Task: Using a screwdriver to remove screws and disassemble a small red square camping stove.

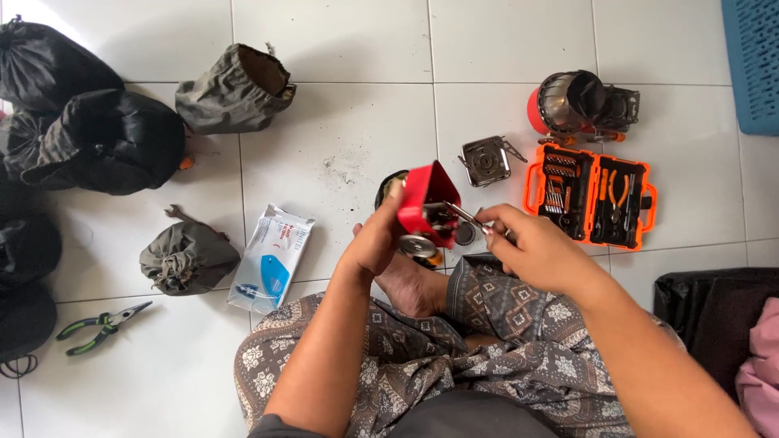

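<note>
My left hand (375,239) grips a small red metal device (428,203) with a round metal part on its underside, holding it above my bare foot (410,285). My right hand (531,247) holds a slim metal tool (461,215) like tweezers or thin pliers, its tip poked into the red device. I sit cross-legged on a white tiled floor in patterned trousers.
An open orange tool kit (592,195) lies right of my hands, with a red-and-black burner unit (580,104) and a square metal part (485,160) behind it. Dark and grey bags (235,91) sit left. A wipes packet (270,258), green-handled pliers (101,326) and a blue crate (753,61) are nearby.
</note>
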